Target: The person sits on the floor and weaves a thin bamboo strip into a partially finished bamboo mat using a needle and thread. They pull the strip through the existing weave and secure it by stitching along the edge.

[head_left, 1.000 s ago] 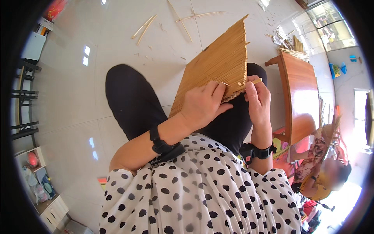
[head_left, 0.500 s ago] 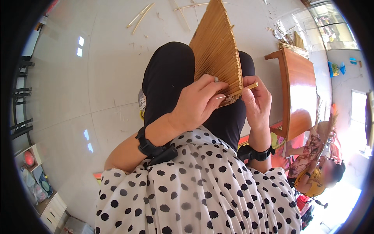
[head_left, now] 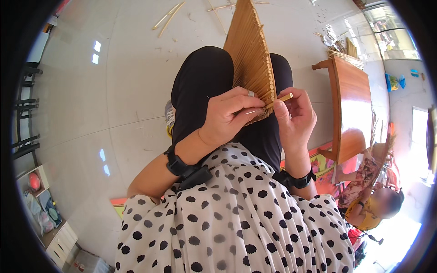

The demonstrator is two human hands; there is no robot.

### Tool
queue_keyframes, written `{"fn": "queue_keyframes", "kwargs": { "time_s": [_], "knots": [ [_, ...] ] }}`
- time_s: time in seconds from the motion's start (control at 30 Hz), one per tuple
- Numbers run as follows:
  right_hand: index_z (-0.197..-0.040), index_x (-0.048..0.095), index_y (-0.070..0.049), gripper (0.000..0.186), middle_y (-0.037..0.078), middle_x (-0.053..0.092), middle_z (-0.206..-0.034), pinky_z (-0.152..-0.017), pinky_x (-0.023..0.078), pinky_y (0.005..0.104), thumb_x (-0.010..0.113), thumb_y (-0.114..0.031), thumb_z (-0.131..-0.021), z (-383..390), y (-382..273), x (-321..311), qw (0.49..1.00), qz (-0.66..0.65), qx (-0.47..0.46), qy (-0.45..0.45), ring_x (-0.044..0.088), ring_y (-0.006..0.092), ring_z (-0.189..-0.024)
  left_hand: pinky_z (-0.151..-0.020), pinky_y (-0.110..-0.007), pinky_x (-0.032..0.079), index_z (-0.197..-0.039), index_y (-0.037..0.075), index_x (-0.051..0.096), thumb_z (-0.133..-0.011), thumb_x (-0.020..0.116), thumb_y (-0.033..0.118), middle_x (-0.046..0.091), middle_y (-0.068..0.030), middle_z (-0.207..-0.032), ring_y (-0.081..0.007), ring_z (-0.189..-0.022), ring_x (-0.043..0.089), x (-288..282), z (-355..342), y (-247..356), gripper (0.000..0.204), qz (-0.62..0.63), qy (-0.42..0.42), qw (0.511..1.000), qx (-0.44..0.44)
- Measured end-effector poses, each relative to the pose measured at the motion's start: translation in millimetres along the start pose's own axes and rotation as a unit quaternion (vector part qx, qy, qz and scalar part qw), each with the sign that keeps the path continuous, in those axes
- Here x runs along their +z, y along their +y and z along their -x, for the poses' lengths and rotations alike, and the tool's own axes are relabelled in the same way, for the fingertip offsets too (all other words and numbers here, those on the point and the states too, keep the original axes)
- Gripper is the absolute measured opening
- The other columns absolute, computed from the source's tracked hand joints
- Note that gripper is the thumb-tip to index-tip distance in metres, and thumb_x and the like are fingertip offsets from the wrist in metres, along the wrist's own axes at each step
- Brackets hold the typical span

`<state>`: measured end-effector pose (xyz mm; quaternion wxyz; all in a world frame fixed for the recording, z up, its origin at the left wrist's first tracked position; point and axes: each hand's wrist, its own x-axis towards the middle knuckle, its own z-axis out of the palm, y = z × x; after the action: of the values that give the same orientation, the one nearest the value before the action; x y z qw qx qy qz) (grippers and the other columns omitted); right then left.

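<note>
A panel of stalks sewn side by side (head_left: 250, 50) stands tilted between my knees, its cut stalk ends lined up along the right edge. At its near end, my left hand (head_left: 230, 108), with a ring on one finger, is closed in a pinch. A thin, pale needle (head_left: 251, 112) shows between its thumb and fingers. My right hand (head_left: 295, 113) pinches a single stalk (head_left: 285, 97) that lies across the panel's near edge, its cut end pointing right. The fingertips of both hands nearly meet there, and the left fingers hide part of the stalk.
Loose stalks (head_left: 171, 18) lie on the tiled floor ahead. A wooden table (head_left: 353, 107) stands to the right, with more stalks beyond it. Another person in a yellow top (head_left: 368, 217) sits at the lower right. Shelves (head_left: 59, 241) line the left.
The panel's near end and the stalk have shifted slightly left, and my right hand has moved left with them. My left hand keeps its pinch near the edge.
</note>
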<state>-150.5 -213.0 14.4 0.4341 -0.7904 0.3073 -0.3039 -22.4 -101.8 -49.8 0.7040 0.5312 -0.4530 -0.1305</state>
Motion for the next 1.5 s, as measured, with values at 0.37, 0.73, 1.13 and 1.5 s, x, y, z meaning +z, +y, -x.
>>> {"fn": "queue_keyframes", "kwargs": {
  "time_s": [0.37, 0.73, 1.13, 1.5],
  "knots": [
    [-0.09, 0.065, 0.003, 0.023, 0.003, 0.068, -0.076, -0.059, 0.049, 0.0232, 0.075, -0.017, -0.091, -46, -28, 17, 0.998, 0.012, 0.029, 0.053, 0.064, 0.0063, -0.065, -0.062, -0.028, 0.051, -0.098, 0.001, 0.071, -0.085, 0.073, -0.004, 0.065, -0.01, -0.086, -0.0208, -0.071, 0.065, 14, -50, -10, 0.014, -0.007, 0.088, 0.992, 0.085],
    [-0.087, 0.069, 0.0, 0.022, 0.009, 0.071, -0.074, -0.059, 0.053, 0.0294, 0.076, -0.021, -0.087, -73, -41, 36, 0.979, 0.164, 0.004, 0.117, 0.071, 0.0179, -0.06, -0.061, -0.03, 0.05, -0.096, 0.0, 0.068, -0.087, 0.07, -0.006, 0.065, -0.0122, -0.086, -0.0247, -0.069, 0.063, 23, -76, -24, 0.012, 0.007, 0.162, 0.979, 0.121],
    [-0.088, 0.073, -0.001, 0.022, 0.011, 0.072, -0.073, -0.059, 0.053, 0.0299, 0.077, -0.022, -0.087, -80, -34, 30, 0.974, 0.188, 0.027, 0.119, 0.071, 0.019, -0.059, -0.07, -0.028, 0.058, -0.114, 0.002, 0.051, -0.107, 0.046, 0.005, 0.066, -0.0166, -0.105, -0.0196, -0.08, 0.07, -17, -75, -1, 0.01, 0.305, 0.139, 0.938, 0.09],
    [-0.091, 0.072, 0.001, 0.019, 0.005, 0.069, -0.071, -0.052, 0.046, 0.0224, 0.078, -0.016, -0.086, -76, -26, 36, 0.98, 0.135, -0.026, 0.147, 0.063, 0.0081, -0.056, -0.055, -0.024, 0.043, -0.112, 0.008, 0.06, -0.103, 0.059, 0.014, 0.051, 0.0006, -0.082, -0.0074, -0.067, 0.049, -252, -22, 4, 0.011, 0.347, 0.328, 0.875, -0.082]
  ]
}}
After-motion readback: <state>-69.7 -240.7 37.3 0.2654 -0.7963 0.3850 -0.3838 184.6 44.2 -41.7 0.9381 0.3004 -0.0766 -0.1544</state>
